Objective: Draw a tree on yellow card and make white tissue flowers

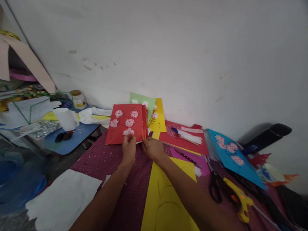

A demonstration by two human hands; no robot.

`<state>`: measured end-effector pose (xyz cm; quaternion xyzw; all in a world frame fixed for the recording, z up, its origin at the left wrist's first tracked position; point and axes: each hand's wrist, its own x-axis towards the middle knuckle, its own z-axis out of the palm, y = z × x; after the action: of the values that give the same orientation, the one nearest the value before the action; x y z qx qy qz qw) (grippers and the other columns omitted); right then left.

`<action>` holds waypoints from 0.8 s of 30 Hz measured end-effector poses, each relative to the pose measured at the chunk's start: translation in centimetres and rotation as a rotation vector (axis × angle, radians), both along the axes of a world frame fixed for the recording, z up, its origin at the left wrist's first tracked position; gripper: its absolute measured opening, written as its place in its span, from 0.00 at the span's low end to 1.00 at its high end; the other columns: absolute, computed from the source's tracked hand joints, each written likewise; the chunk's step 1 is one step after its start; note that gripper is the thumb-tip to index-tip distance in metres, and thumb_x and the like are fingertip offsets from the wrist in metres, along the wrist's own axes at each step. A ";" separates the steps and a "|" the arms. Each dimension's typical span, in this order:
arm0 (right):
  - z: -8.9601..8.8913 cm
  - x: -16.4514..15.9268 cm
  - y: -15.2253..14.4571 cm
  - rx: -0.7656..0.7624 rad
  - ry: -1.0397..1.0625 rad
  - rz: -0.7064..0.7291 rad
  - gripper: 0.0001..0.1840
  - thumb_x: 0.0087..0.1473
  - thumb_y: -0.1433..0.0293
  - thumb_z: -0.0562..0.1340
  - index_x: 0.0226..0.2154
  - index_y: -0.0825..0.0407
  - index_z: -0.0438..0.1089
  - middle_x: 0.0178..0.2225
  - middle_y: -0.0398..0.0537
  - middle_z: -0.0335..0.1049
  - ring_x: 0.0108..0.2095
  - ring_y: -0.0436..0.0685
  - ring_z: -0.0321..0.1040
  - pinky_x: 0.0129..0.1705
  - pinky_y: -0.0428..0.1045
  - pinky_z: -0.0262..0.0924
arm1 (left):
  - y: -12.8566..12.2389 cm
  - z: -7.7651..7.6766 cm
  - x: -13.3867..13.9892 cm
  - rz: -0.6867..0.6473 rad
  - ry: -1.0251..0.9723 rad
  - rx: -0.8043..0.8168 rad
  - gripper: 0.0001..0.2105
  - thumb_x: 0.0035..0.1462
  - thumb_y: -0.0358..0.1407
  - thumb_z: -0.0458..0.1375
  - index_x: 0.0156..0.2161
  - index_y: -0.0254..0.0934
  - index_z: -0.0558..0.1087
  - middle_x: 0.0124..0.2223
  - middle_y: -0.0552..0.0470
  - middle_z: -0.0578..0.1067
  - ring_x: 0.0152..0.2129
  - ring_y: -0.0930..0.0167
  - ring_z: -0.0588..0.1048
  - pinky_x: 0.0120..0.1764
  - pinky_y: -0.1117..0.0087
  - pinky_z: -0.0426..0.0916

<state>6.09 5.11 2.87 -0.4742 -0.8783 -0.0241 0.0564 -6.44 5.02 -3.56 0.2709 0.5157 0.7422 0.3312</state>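
My left hand (129,150) pinches the lower edge of a red card (123,117) decorated with pink-and-white paper flowers. Just to its right, my right hand (152,148) has its fingers closed at the bottom right corner of the same red card, where further red and yellow layers show. Behind this card stand a light green card (150,102) and a yellow card (160,114), both with flowers. Under my right forearm lies a yellow sheet (171,216) with pencilled curves. A pen (189,158) rests on a magenta sheet (176,154) nearby.
On the right are black-handled scissors (215,186), a yellow glue gun (240,198) and a blue flower card (229,153). White paper (65,198) lies at the front left. A blue stool (77,138) holds a paper roll (66,118) and jar (78,99). A wall (161,50) stands behind.
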 end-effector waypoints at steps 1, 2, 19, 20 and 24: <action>0.1 0.4 -0.2 0.004 0.000 -0.002 0.18 0.65 0.64 0.49 0.41 0.53 0.72 0.40 0.55 0.75 0.42 0.59 0.71 0.42 0.49 0.61 | 0.1 -0.1 0.0 0.004 0.016 -0.004 0.10 0.51 0.35 0.58 0.40 0.37 0.69 0.38 0.53 0.72 0.35 0.73 0.70 0.43 0.69 0.64; 0.1 0.8 -0.4 0.009 0.002 -0.004 0.18 0.65 0.64 0.49 0.42 0.52 0.72 0.41 0.55 0.75 0.42 0.59 0.71 0.41 0.48 0.60 | 0.1 -0.2 0.0 0.009 0.026 -0.011 0.10 0.51 0.35 0.58 0.40 0.37 0.70 0.38 0.53 0.72 0.35 0.73 0.70 0.43 0.69 0.64; -1.4 2.9 -2.6 0.024 0.049 0.068 0.16 0.63 0.65 0.51 0.39 0.52 0.72 0.38 0.51 0.73 0.37 0.56 0.69 0.36 0.47 0.57 | -0.4 1.0 -0.5 0.006 0.179 0.071 0.11 0.52 0.35 0.58 0.41 0.37 0.70 0.40 0.51 0.73 0.37 0.70 0.71 0.44 0.68 0.65; -1.6 2.7 -2.9 0.023 0.046 0.112 0.15 0.62 0.65 0.51 0.38 0.52 0.72 0.37 0.51 0.73 0.36 0.56 0.69 0.36 0.47 0.56 | -0.3 0.9 -0.5 -0.009 0.197 0.065 0.11 0.52 0.35 0.58 0.41 0.37 0.70 0.40 0.51 0.73 0.37 0.70 0.71 0.44 0.68 0.65; -2.3 1.8 -4.4 -0.002 0.034 0.298 0.13 0.60 0.67 0.53 0.37 0.53 0.72 0.36 0.50 0.72 0.35 0.54 0.68 0.36 0.47 0.56 | 0.0 0.9 -0.9 -0.065 0.223 0.038 0.10 0.50 0.33 0.58 0.39 0.36 0.71 0.38 0.52 0.73 0.36 0.70 0.71 0.43 0.68 0.65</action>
<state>7.87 0.72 0.55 -0.3390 -0.9379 -0.0067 0.0738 -7.38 5.03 -2.69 0.3746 0.5261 0.7060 0.2907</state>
